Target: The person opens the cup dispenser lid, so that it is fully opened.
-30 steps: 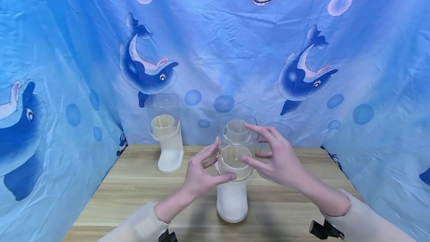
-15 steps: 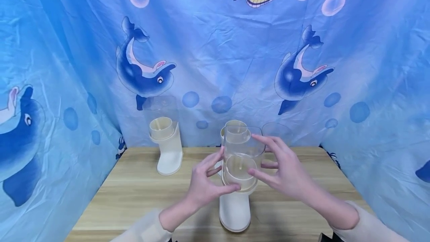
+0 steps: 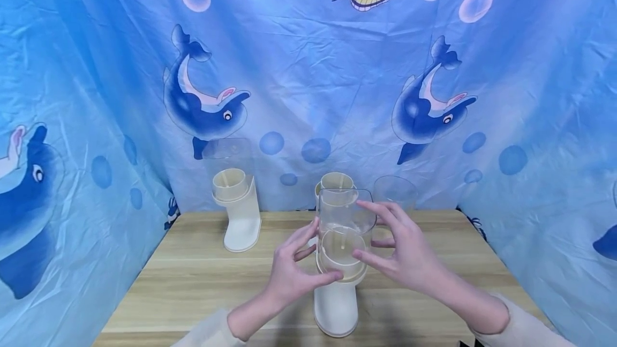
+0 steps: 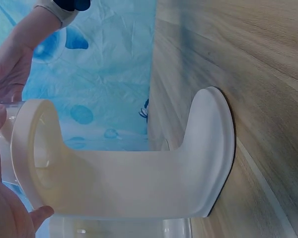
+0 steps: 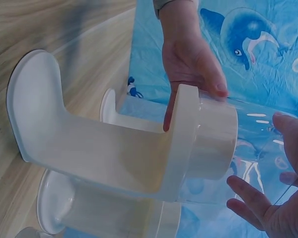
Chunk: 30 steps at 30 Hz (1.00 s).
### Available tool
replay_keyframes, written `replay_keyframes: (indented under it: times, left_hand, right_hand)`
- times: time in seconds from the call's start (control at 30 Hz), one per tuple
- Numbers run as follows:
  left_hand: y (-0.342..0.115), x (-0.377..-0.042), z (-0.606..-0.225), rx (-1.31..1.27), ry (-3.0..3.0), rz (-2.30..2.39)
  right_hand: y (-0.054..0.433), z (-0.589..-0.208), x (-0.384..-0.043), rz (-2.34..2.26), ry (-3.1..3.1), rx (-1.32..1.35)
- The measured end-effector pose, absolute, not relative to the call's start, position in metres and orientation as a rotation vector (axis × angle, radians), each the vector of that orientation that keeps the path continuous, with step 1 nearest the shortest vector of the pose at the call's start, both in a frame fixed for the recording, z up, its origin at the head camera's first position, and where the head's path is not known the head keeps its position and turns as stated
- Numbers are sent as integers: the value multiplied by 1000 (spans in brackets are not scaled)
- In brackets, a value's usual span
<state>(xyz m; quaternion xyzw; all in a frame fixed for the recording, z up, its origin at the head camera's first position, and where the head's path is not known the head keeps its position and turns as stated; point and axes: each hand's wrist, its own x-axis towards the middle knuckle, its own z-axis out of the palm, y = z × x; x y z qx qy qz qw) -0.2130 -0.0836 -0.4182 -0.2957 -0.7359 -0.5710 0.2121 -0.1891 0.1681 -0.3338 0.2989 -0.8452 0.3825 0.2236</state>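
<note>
A white L-shaped stand point(image 3: 336, 307) with a round collar point(image 5: 176, 144) and a raised inner cup point(image 5: 216, 139) stands upright on its foot. Over the cup sits a tall clear plastic container point(image 3: 347, 213). My left hand point(image 3: 294, 261) grips the lower left side where container and collar meet, thumb at the front; in the left wrist view one fingertip lies against the collar. On the right, my right hand point(image 3: 402, 242) holds the container with spread, bent fingers, higher up than the left. The container's far side is partly hidden by the fingers.
To the back left stands a matching white stand point(image 3: 241, 229) with a clear container point(image 3: 226, 149). Another white stand point(image 5: 104, 203) is right behind the held one, with a clear rounded piece point(image 3: 395, 189) at its right. A blue printed cloth point(image 3: 308, 68) encloses the wooden table point(image 3: 183, 283).
The stand, container and both hands have shifted a little lower in the head view, uncovering more of the stand behind. Both hands keep their hold.
</note>
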Motion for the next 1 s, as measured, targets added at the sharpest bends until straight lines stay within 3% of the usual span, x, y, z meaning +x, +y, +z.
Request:
replay_keyframes:
  times: [0.43,0.83,1.0]
  left_hand:
    - [-84,-214,-432,-864,-2006,-1517]
    - [-93,-253,-446,-1150,-1924,-1687]
    - [-94,-253,-445,-1155,-1932,-1665]
  right_hand:
    - [168,-341,-188,1044,-2323,841]
    - [171,-344,-195,1034,-2271,938]
    - [175,-342,-202,1131,-2289,1016]
